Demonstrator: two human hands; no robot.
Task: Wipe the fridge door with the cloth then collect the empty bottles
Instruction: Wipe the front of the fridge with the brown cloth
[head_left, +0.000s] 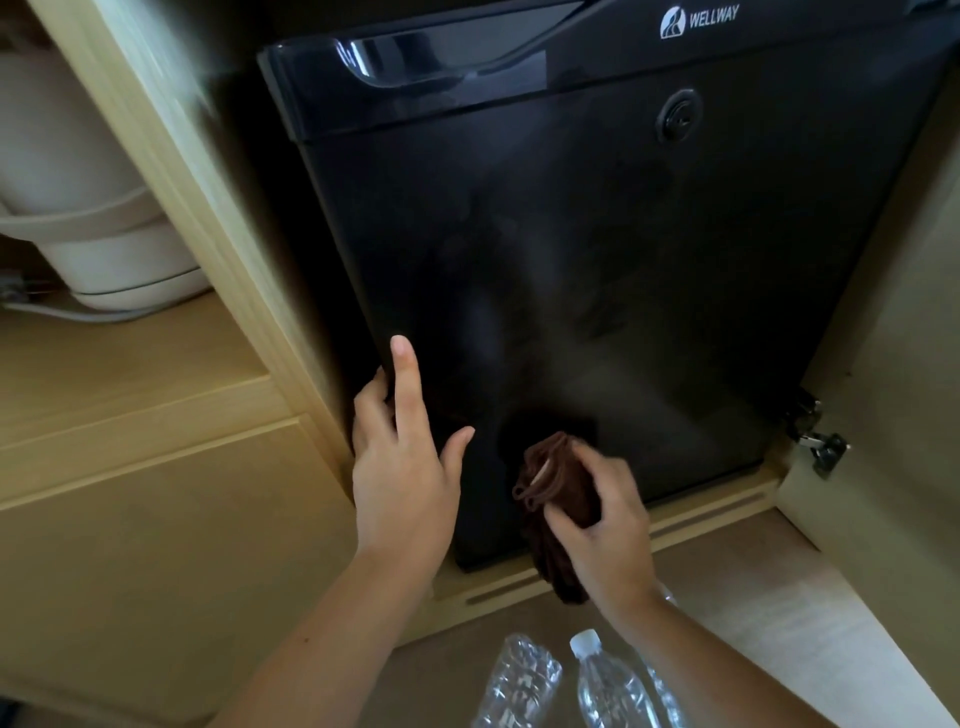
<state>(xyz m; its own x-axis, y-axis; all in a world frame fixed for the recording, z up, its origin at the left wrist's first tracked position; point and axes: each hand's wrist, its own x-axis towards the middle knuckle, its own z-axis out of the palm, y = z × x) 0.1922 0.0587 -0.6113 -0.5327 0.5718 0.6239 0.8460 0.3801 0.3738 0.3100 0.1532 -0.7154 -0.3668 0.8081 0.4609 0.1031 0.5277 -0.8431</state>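
Cloth low on the fridge door, bottles on the floor below.
The right hand (608, 525) grips the bunched brown cloth (558, 488) near the bottom edge of the black fridge door (597, 260). The left hand (400, 483) lies at the door's left edge, index finger straight, the other fingers seemingly hooked round it. On the floor (753, 597) lie a crumpled bottle (524, 675) and a white-capped bottle (608, 686), both cut off. A third bottle (667, 696) is mostly hidden by the right forearm. A white kettle (93, 223) stands on the left shelf (156, 353).
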